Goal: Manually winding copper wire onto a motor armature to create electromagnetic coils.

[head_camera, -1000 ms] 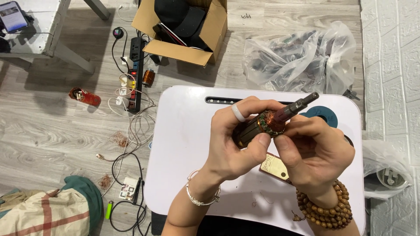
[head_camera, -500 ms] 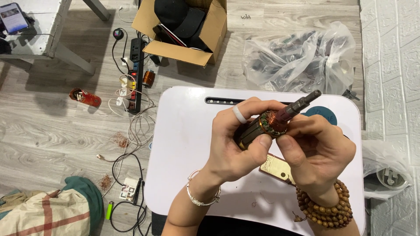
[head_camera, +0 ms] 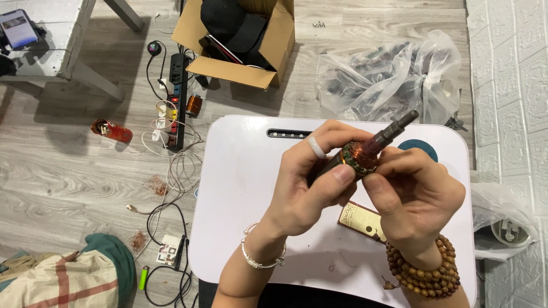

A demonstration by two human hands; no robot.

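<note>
We hold motor armature (head_camera: pixel 365 153) over white table (head_camera: pixel 240 188): left hand (head_camera: pixel 308 188) wrapped round body, right hand (head_camera: pixel 414 199) pinching copper end; shaft points up-right, winding detail maybe hidden.

Makeshift home workshop, wood floor (head_camera: pixel 68 171), power strip (head_camera: pixel 177 100), cardboard box (head_camera: pixel 262 63)

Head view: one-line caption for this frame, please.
Both hands, left hand and right hand, hold a copper-wound motor armature above a white lap table.
</note>
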